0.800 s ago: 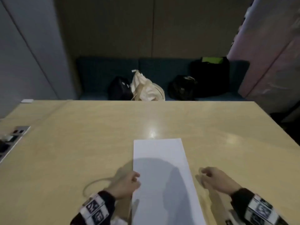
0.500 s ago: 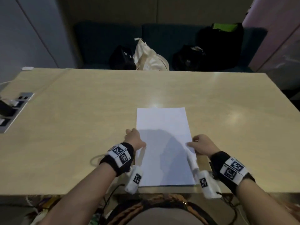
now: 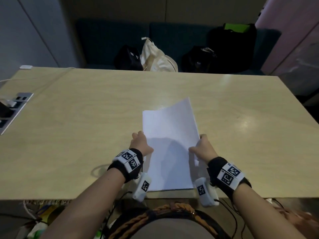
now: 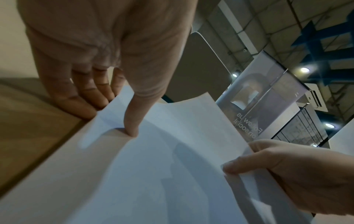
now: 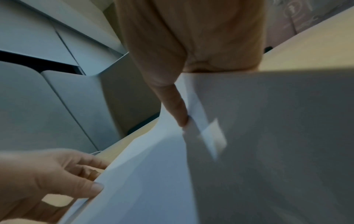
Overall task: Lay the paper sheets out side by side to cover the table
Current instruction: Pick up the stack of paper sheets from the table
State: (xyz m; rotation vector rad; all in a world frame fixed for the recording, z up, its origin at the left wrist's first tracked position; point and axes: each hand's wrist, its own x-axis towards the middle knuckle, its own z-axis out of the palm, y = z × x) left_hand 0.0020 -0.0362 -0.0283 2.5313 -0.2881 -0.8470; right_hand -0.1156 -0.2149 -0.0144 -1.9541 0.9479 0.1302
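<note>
A stack of white paper sheets [image 3: 169, 144] lies on the light wooden table [image 3: 86, 126], near its front edge in the middle. My left hand [image 3: 140, 144] is at the stack's left edge: its thumb [image 4: 132, 118] presses down on the top sheet and its straight fingers rest on the table beside the stack. My right hand [image 3: 202, 149] pinches the right edge of the upper sheets, with its thumb [image 5: 176, 106] on top. Those sheets curve upward, and their far right corner is off the stack.
A grey socket panel [image 3: 15, 107] with plugs sits in the table at the far left. Behind the table, a dark bench holds a cream bag [image 3: 158, 57] and black bags [image 3: 231, 45]. Bare tabletop lies left, right and beyond the stack.
My right hand has moved onto the stack's right edge, gripped it and raised the upper sheets. My left hand stays on the left edge. The head view has tipped downward.
</note>
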